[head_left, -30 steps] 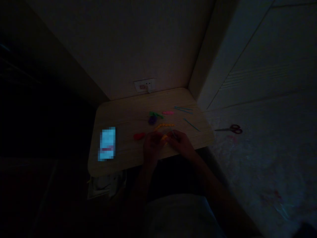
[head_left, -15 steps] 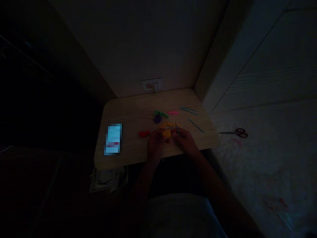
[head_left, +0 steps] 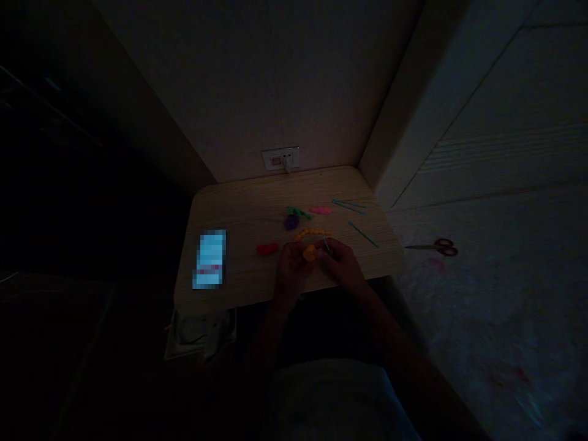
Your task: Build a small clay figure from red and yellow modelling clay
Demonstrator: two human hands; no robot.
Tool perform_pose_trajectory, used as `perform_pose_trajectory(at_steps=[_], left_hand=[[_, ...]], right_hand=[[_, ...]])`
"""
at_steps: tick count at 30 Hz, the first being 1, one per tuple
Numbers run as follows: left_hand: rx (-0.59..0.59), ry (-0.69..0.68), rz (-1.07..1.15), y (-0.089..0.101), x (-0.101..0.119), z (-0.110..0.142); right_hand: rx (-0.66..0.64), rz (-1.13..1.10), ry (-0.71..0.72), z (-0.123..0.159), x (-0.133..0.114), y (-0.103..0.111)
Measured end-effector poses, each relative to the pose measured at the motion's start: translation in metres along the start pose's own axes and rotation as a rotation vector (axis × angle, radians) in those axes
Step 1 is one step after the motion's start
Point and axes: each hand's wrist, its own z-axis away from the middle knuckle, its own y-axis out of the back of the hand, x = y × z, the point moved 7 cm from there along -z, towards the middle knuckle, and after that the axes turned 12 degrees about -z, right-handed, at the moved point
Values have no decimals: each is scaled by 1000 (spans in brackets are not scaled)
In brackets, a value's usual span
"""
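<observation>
My left hand point(head_left: 290, 269) is closed around a small orange lump of modelling clay point(head_left: 310, 252). Facing it, my right hand point(head_left: 342, 260) pinches a thin stick-like tool point(head_left: 326, 244), its upper end poking out above the fingers. The right fingertips are close to the lump; whether the tool touches it is hidden. Just beyond the hands lies a bumpy orange strip point(head_left: 315, 232). A red piece point(head_left: 267, 248) rests left of my left hand. Farther back are green pieces point(head_left: 299, 212), a purple clump point(head_left: 291, 222) and a pink strip point(head_left: 320, 210).
Thin bluish sticks point(head_left: 364, 234) lie on the right of the small wooden table point(head_left: 243, 202). A lit phone point(head_left: 210, 258) is at the left. Scissors point(head_left: 434, 247) lie beyond the right edge. A wall socket point(head_left: 281, 159) sits behind the table. The room is dark.
The orange lump has turned a little and shifted slightly lower between my hands. The thin tool in my right hand has dipped and moved slightly left.
</observation>
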Motion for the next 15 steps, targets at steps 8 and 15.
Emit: perform_pose_trajectory(at_steps=[8,15], left_hand=[[3,-151,-188,-1,9,3],[18,-334,-552,1,27,8]], right_hand=[[-52,219,22,-2,-7,14],[-245,375,116,-7,-16,17]])
